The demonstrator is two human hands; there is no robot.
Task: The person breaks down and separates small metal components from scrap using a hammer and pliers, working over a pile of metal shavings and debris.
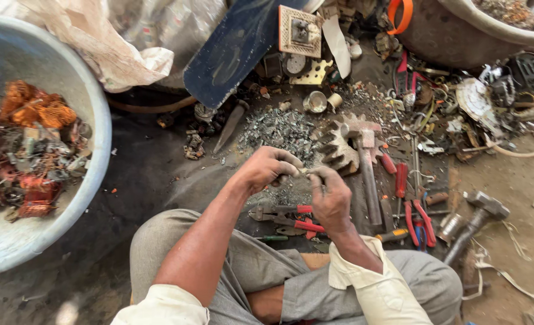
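A small metal piece (305, 173) is held between the two hands, just in front of the crossed legs of the seated person. The left hand (267, 170) is clenched around one end of it, and the right hand (330, 195) is closed on the other end with the fingertips; what kind of piece it is cannot be told, because it is almost hidden by the fingers. It is judged that the step in hand is the pulling apart or bending of this piece by hand. For the next move a firm pinch and a twist of both wrists seem to be needed, or a tool must be taken. Red-handled pliers (288, 218) are lying directly under the hands, and a hammer (366, 165) is resting just beyond the right hand, its head against a toothed gear (337, 147). Beyond the left hand a heap of grey metal chips (277, 127) is spread on the ground. Well apart on the left-hand side, a blue basin (92, 150) with copper wire scrap (35, 111) is seen.
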